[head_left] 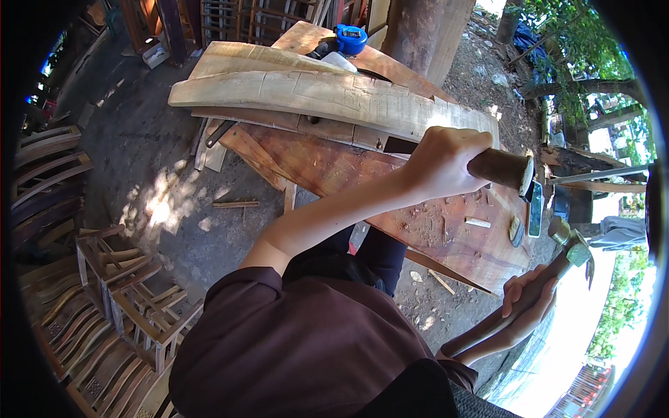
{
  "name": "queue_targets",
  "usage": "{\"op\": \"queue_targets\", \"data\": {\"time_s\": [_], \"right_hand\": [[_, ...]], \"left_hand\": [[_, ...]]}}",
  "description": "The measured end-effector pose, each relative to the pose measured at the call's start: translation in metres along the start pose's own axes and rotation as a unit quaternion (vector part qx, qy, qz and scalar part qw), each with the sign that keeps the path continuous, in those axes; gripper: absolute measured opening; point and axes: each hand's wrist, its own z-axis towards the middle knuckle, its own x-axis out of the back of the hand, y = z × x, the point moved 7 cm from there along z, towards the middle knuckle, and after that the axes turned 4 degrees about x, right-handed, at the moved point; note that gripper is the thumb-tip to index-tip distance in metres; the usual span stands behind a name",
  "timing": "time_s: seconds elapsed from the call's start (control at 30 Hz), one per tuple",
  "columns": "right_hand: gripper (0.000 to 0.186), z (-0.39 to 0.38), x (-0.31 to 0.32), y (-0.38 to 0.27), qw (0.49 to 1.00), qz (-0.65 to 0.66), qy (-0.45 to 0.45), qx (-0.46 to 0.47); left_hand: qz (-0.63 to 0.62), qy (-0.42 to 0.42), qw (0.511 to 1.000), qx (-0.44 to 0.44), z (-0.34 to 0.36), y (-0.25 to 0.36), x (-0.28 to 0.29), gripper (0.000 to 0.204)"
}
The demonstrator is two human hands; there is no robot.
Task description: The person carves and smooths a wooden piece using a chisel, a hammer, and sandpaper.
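My left hand is wrapped round a chisel, with its thick wooden handle jutting out to the right and ending in a flattened, battered rim. The blade is hidden by the hand. Just beyond lies a long curved wooden board with lines across its face, and under it a piece with a dark rectangular slot beside my fist. Low on the right, my right hand grips the wooden handle of a claw hammer, its metal head raised clear of the workbench.
Wood chips litter the slanted wooden workbench, along with a phone and a small pale wood block. A blue tape measure sits at the far end. Chair frames stand at left; a tree trunk rises behind.
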Motion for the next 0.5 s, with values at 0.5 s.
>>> {"op": "queue_targets", "data": {"time_s": [0.5], "right_hand": [[0.038, -0.0082, 0.0035, 0.0090, 0.999, 0.010, -0.017, -0.031]], "left_hand": [[-0.006, 0.009, 1.000, 0.019, 0.0005, -0.0075, 0.0032, 0.026]]}}
